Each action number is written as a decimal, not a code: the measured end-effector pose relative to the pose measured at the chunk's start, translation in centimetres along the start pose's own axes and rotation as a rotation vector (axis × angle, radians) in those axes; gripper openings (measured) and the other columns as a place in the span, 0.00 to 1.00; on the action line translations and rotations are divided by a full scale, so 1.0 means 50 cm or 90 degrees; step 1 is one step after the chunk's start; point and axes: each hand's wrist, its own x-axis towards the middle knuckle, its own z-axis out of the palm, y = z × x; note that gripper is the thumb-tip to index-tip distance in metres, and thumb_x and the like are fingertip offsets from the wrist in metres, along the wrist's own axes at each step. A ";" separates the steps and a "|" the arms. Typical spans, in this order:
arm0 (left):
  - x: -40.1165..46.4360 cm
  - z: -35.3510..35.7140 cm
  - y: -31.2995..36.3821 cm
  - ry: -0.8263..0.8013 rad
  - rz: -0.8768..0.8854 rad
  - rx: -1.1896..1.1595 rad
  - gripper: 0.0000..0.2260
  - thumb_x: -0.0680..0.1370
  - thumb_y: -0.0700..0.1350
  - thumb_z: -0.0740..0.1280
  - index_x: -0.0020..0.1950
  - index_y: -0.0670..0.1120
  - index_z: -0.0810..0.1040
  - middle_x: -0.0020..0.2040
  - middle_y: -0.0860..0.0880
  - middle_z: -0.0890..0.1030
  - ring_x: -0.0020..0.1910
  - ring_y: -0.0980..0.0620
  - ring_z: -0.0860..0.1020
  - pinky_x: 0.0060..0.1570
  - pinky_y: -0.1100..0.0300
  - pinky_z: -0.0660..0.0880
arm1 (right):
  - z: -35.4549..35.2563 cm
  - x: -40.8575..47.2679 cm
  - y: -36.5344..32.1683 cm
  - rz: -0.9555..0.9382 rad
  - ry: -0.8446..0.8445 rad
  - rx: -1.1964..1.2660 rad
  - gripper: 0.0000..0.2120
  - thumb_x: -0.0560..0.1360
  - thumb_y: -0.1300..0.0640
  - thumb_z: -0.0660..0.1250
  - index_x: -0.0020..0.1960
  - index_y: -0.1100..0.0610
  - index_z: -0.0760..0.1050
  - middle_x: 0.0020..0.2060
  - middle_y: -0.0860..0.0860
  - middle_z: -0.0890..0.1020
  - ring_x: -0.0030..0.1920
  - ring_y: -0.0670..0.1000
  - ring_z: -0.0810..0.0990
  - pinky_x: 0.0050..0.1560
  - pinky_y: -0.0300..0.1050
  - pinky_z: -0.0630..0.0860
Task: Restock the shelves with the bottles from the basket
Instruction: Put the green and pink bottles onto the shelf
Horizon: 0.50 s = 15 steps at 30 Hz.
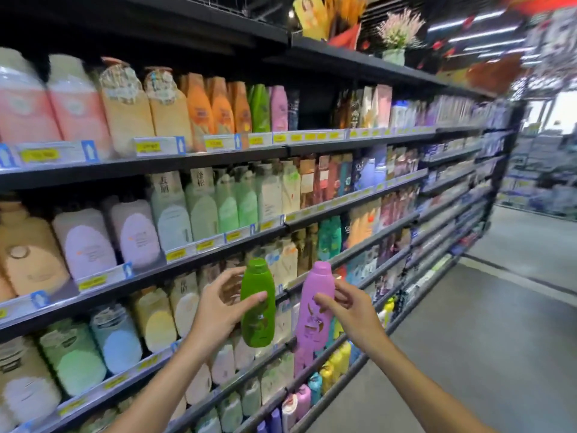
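Note:
My left hand (218,310) grips a green bottle (258,303) upright, thumb across its front. My right hand (346,310) holds a pink bottle (313,310) upright, fingers curled round its right side. Both bottles are raised in front of the shelves (218,164), about level with the third shelf from the top. On the top shelf a matching green bottle (259,109) and pink bottle (278,109) stand side by side, with a dark gap (315,109) to their right. The basket is out of view.
The shelving runs from near left to far right, packed with rows of shampoo and lotion bottles behind yellow price tags. The grey aisle floor (468,339) lies to my right. More shelves (537,182) stand at the far end.

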 end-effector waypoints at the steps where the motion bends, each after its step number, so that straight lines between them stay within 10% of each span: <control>1: 0.032 0.013 -0.004 -0.009 0.003 -0.004 0.20 0.64 0.47 0.82 0.55 0.52 0.82 0.51 0.51 0.87 0.51 0.54 0.85 0.53 0.63 0.79 | -0.014 0.025 0.002 -0.005 0.001 -0.009 0.13 0.76 0.58 0.72 0.60 0.50 0.81 0.50 0.49 0.87 0.51 0.50 0.87 0.51 0.46 0.83; 15: 0.412 0.222 0.008 -0.050 0.095 0.015 0.20 0.67 0.45 0.80 0.57 0.50 0.81 0.52 0.51 0.87 0.53 0.53 0.85 0.56 0.56 0.79 | -0.238 0.348 0.030 -0.071 0.077 -0.006 0.13 0.76 0.59 0.72 0.60 0.52 0.81 0.49 0.49 0.88 0.50 0.50 0.87 0.49 0.43 0.83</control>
